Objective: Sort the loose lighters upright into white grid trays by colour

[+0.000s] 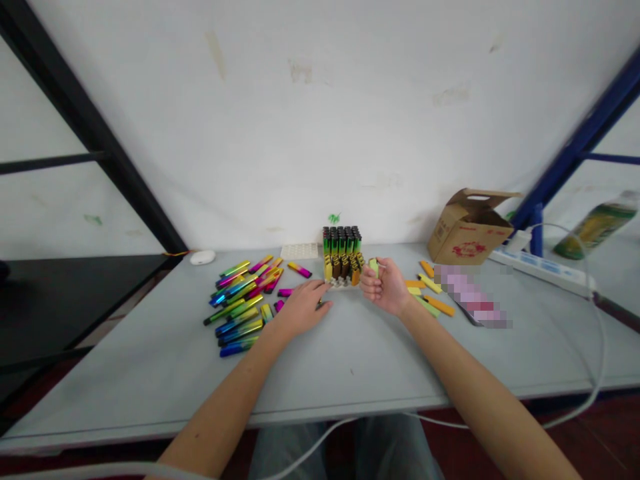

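Note:
My right hand is closed around a light green lighter, held upright just right of the rack. My left hand lies palm down with its fingers out, fingertips at the front left corner of the white rack. Upright lighters fill the rack's back rows, green with black tops; gold and brown ones stand in front of them. The rack's front holes are bare. Several yellow, orange and green lighters lie beyond my right wrist.
Shiny multicoloured lighters are heaped at left. A white holed tray lies by the wall. At right are a cardboard box, a pixelated pink item, a power strip and a bottle. A white cable hangs over the table edge.

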### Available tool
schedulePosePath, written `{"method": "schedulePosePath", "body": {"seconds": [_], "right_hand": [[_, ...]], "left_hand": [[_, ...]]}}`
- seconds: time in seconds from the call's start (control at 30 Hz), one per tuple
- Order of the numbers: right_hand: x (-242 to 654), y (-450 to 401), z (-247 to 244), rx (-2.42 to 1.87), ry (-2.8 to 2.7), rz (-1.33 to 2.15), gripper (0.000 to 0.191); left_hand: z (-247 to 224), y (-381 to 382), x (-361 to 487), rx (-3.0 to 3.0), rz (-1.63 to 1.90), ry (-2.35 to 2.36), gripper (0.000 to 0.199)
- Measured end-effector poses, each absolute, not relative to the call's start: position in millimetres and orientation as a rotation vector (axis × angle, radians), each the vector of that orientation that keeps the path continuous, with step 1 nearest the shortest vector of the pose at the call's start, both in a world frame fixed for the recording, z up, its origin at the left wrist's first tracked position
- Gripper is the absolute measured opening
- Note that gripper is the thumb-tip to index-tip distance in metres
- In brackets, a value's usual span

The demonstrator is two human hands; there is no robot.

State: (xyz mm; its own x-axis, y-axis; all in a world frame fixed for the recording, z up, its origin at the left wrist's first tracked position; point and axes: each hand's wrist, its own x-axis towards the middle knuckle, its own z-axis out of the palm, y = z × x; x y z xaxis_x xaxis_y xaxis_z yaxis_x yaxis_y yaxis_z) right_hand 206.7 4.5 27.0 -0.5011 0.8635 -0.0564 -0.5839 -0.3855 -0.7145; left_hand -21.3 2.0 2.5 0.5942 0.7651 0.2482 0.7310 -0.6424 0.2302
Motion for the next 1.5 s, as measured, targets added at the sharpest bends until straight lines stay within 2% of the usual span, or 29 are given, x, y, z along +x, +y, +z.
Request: {"method": "schedulePosePath", "body": {"seconds": [0.3, 0.57, 0.9, 1.07, 1.27, 1.5], "right_hand": [[205, 5, 26, -0.508, -0.693, 1.96, 0.025], [207, 5, 24, -0.414, -0.638, 1.986, 0.03], [208, 8, 22, -0.39, -0.643, 1.972, 0.024], [207, 5, 24, -0.349, -0.635, 1.985, 0.031], [205, 6, 26, -0.498, -0.643, 1.894, 0.01], [200, 0, 34, -0.607, -0.758, 1.864, 0.026]], "left_hand": [[2, 1, -22, 2.696, 0.505, 1.292, 0.041], [2, 2, -22, 2.683, 0.523, 1.297, 0.041], [-1, 3, -23, 2.683, 0.521, 1.29, 0.042], [0, 2, -23, 2.687, 0.53, 1.288, 0.041], [2, 0, -23, 2.691, 0.536, 1.273, 0.04], [1, 0, -23, 2.697, 0.52, 1.285, 0.041]]}}
